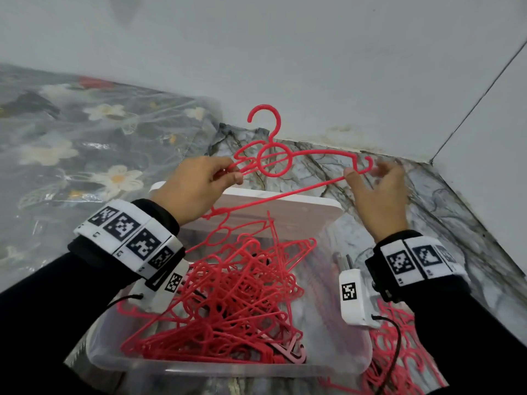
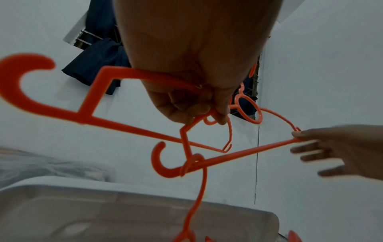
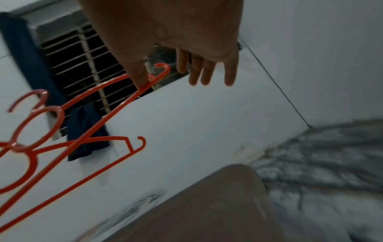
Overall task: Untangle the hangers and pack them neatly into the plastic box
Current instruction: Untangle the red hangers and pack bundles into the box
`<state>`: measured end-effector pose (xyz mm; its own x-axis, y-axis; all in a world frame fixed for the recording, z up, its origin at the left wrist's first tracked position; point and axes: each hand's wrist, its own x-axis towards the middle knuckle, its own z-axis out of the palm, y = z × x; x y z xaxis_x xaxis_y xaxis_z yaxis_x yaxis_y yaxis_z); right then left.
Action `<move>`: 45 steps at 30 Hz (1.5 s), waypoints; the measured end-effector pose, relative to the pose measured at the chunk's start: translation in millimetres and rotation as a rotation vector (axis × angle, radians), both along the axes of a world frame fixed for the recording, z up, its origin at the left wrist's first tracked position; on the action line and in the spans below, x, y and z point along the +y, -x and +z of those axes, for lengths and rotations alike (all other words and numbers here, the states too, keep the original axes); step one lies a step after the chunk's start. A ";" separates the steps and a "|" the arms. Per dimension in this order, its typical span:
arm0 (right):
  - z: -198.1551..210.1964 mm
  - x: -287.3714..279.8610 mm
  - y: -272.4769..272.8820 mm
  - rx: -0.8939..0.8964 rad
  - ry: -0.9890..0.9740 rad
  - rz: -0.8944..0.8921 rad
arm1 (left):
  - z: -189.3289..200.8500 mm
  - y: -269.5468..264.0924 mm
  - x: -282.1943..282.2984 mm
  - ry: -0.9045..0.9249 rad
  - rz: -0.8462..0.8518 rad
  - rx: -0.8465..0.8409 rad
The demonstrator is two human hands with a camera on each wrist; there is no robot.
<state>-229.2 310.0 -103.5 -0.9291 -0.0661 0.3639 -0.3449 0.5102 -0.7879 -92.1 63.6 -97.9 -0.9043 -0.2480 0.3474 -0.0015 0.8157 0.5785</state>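
Marbled floor (image 1: pixel 445 195): box (image 1: pixel 228 369) holds a tangle (image 1: pixel 228 303); left hand (image 1: pixel 194 186) grips one hanger (image 1: pixel 285 158), right hand (image 1: pixel 376 192) spread, thumb touching.

Marbled floor (image 1: pixel 445 206): plastic box (image 1: pixel 228 369), loose hangers (image 1: pixel 399 363), floral sheet (image 1: pixel 85 155).

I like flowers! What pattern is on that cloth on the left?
White flowers on dark grey cloth, clearest in the head view.

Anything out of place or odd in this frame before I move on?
Yes. The raised hanger, gripped by the left hand, still has another hanger snagged beneath it. More hangers lie outside the plastic box, right of it.
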 end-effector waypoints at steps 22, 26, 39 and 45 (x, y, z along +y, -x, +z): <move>-71.0 -79.6 -74.9 -0.202 -0.143 0.780 | 1.2 -3.6 24.1 -0.080 -0.163 -0.072; -68.7 -75.7 -59.7 -0.213 -0.047 0.658 | 1.9 -4.7 19.4 -0.081 -0.158 -0.068; -87.8 -38.7 -39.7 -0.145 -0.661 0.703 | -3.5 -5.9 6.8 -0.015 -0.021 -0.104; -85.0 -35.5 -45.7 -0.225 -0.964 0.778 | -10.4 -7.2 8.8 0.061 -0.018 -0.179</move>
